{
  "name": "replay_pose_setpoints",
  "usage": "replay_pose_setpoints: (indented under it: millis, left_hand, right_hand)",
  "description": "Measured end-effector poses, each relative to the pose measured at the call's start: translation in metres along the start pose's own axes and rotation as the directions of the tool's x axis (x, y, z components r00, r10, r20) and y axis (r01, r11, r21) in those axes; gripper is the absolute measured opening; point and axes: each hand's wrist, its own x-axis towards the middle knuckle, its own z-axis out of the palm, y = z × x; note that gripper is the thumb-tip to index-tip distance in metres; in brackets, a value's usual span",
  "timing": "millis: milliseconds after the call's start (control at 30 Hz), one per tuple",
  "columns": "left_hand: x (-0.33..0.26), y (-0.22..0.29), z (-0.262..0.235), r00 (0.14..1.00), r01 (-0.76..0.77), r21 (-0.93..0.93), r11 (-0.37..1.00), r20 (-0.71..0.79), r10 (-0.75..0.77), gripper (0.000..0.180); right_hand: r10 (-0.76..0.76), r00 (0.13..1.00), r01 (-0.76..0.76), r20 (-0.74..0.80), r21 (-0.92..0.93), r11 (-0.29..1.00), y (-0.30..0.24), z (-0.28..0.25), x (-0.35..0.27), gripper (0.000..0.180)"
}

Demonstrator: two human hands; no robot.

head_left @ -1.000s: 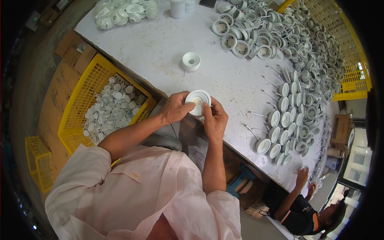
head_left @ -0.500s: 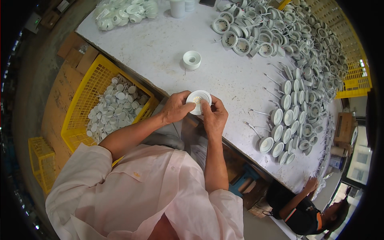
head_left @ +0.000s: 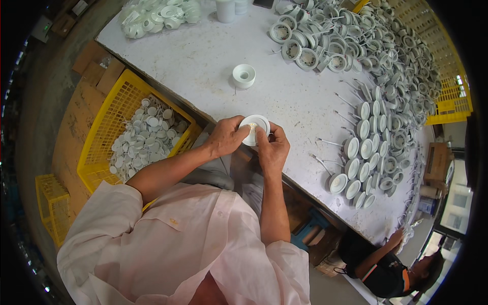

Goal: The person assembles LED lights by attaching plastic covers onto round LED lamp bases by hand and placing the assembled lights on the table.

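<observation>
Between both hands, at the table's near edge, is a round white downlight housing (head_left: 261,121) with a pale LED board in its middle. My left hand (head_left: 226,136) grips its left side, the thumb reaching over the rim. My right hand (head_left: 273,148) closes on the right side, its thumb pressed inside on the board. The fingers beneath the housing are hidden. Beyond my hands, a white ring-shaped part (head_left: 244,76) stands alone on the white table (head_left: 198,76).
A yellow crate (head_left: 96,137) of white discs stands left. Assembled downlights (head_left: 351,168) with wires lie in rows at right, before a large heap of housings (head_left: 345,40). A bag of white parts (head_left: 160,18) lies far left. A co-worker (head_left: 381,269) sits lower right.
The housing has shifted and tilted slightly in my hands, with both thumbs still on it. The co-worker's hand has moved a little at the table edge.
</observation>
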Motion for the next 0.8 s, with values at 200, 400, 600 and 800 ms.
replay_pose_setpoints:
  millis: [200, 400, 600, 800]
  left_hand:
    - [0.002, 0.009, 0.002, 1.0, -0.001, 0.123, 0.992, 0.007, 0.001, 0.029]
    - [0.01, -0.002, 0.005, 0.999, -0.012, 0.019, 1.0, 0.038, 0.012, 0.03]
    - [0.016, 0.002, 0.01, 1.0, -0.006, 0.044, 0.999, -0.018, 0.006, 0.035]
    - [0.02, -0.001, 0.015, 0.997, -0.064, 0.162, 0.985, -0.03, 0.069, 0.031]
  right_hand:
    - [-0.002, 1.0, 0.002, -0.016, -0.048, 0.999, 0.001, -0.003, -0.001, 0.014]
    - [-0.06, 0.995, 0.047, -0.074, -0.165, 0.985, 0.008, -0.004, 0.001, 0.014]
    - [-0.039, 0.995, 0.027, -0.088, -0.136, 0.99, 0.009, -0.004, 0.0, 0.013]
    - [-0.04, 0.995, 0.033, -0.089, -0.088, 0.996, 0.01, -0.007, -0.003, 0.016]
